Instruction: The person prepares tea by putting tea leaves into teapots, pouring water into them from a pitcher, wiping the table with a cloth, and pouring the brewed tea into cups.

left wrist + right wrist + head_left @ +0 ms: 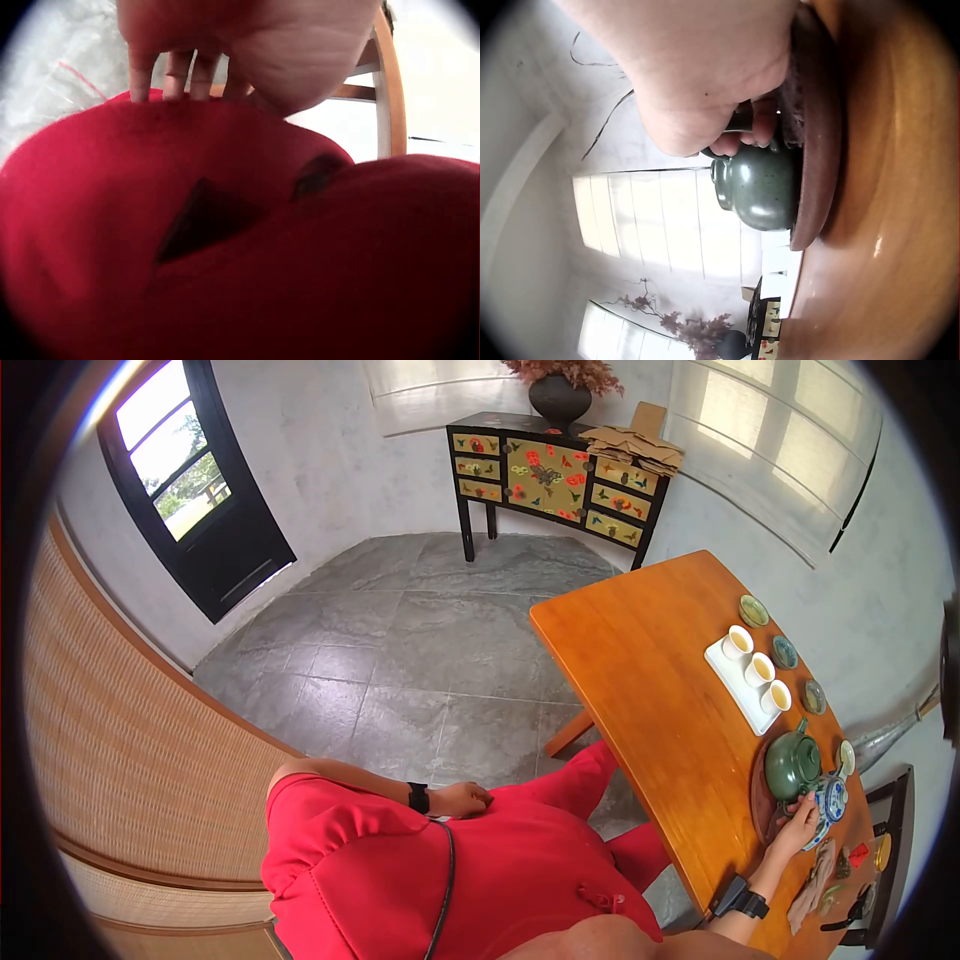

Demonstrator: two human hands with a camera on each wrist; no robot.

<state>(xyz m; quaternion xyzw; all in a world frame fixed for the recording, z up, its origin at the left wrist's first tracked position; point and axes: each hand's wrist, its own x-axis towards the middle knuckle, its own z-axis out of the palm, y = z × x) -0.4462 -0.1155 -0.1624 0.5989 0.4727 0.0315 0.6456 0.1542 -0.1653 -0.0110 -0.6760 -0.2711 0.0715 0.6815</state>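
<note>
My right hand (798, 824) grips the handle of a green teapot (792, 764). In the right wrist view its fingers curl round the dark handle, and the teapot (761, 187) stands upright on a round brown tray (822, 180). A blue-and-white lidded pot (834, 800) is right beside this hand, partly hidden by it. My left hand (460, 800) rests on the lap of the red clothing, its fingers relaxed and holding nothing; the left wrist view shows these fingers (177, 75) hanging loosely over the red cloth.
Ahead on the wooden table (640, 650), a white tray (727, 678) bears three cups of pale yellow tea. Small patterned dishes (785, 652) line the far edge. A brown cloth (812, 890) lies near my right wrist. A painted cabinet (546, 478) stands against the wall.
</note>
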